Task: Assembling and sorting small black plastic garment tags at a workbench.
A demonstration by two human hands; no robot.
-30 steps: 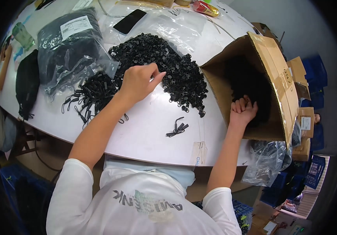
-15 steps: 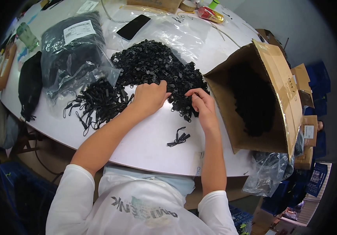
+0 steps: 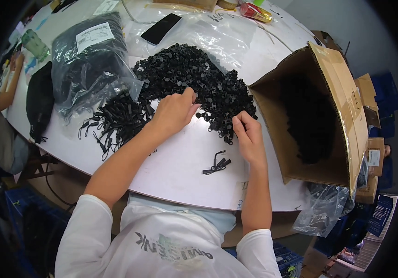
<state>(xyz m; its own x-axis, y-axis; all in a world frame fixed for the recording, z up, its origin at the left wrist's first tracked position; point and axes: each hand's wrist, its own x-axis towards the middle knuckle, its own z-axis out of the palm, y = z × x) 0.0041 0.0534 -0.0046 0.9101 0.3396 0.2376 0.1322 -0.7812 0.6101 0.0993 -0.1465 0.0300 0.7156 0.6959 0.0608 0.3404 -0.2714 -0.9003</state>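
Note:
A heap of small black zipper-slider-like pieces (image 3: 185,62) spreads across the white table in front of me. My left hand (image 3: 176,111) is at the heap's near edge, its fingers bent and closed; whatever they grip is hidden. To its right, my right hand (image 3: 250,136) has thumb and forefinger pinched together at the heap's lower right edge. What sits in that pinch is too small to make out. Left of my left hand is a pile of black looped cord zipper pulls (image 3: 124,116). A few more cord pulls (image 3: 217,164) lie on the bare white tabletop nearer my body.
An open carton (image 3: 294,171) with a dark mass inside lies tilted on the right. A clear bag of black goods (image 3: 87,60) stands at the left, beside a black pouch (image 3: 40,102). Farther back are a phone (image 3: 161,28) and plastic sheeting. Another person's arm (image 3: 10,90) shows far left.
The right hand's forefinger, stretched over the heap before, is now drawn in against the thumb, and that hand sits slightly lower. My left hand stays nearly in place. The whole view has shifted a little.

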